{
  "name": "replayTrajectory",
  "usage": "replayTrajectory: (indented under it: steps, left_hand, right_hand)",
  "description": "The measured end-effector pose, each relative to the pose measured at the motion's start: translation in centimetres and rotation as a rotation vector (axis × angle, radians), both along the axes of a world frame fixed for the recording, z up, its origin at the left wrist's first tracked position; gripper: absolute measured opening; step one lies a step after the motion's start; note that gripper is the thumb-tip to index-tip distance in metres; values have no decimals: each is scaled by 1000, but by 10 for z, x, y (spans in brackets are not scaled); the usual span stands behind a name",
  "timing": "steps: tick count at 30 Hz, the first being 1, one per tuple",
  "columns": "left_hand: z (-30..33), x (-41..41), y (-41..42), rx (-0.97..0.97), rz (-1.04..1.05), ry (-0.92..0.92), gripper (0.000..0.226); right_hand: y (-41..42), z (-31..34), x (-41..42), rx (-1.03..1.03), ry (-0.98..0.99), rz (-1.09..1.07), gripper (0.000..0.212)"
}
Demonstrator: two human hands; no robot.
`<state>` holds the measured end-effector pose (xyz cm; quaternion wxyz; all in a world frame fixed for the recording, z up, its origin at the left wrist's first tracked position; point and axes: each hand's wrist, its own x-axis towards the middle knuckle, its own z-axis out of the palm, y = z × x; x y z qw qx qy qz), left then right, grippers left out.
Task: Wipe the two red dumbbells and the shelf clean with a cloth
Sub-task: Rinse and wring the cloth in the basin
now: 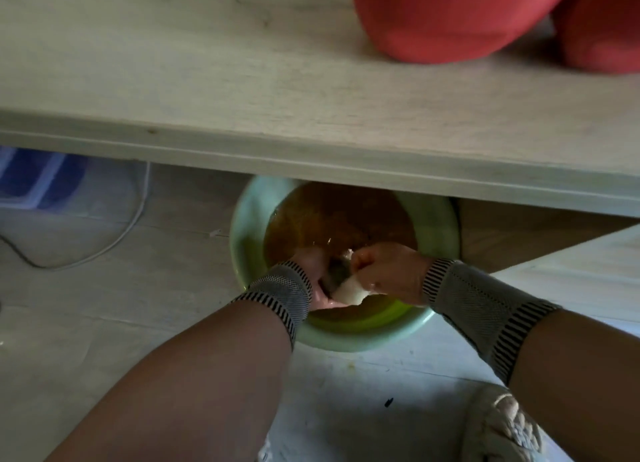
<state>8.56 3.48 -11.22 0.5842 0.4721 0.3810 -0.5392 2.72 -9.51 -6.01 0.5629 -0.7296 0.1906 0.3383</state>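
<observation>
Both hands, left hand (317,281) and right hand (388,274), clamp the cloth (348,290) over the basin (242,233) on the floor (104,323); shelf (242,98) at 12 o'clock.

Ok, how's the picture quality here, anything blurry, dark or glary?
Head view: the red dumbbells at the top are soft and cropped; the shelf is evenly lit; the hands wringing the cloth over the green basin sit in its shadow; faint glints on the water.
</observation>
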Motion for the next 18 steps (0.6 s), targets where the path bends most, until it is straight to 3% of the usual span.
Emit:
replayTrajectory:
  steps: [2, 4, 8, 12, 18]
  left_hand:
    - [12, -1, -1, -43, -74, -50, 45]
    - [27, 1, -1, -78, -144, -118, 49]
    - [70, 8, 4, -96, -419, -309, 43]
    - [105, -7, -4, 123, -925, -583, 52]
    - [135, -16, -13, 397, -1381, -999, 42]
  right_hand:
    - [-8, 5, 1, 70, -1, -145, 23]
    - [-11, 6, 7, 3, -59, -249, 18]
    - [-5, 23, 15, -139, -128, -242, 13]
    - [-9, 45, 15, -217, -186, -283, 8]
    - [-10, 69, 7, -222, -109, -325, 20]
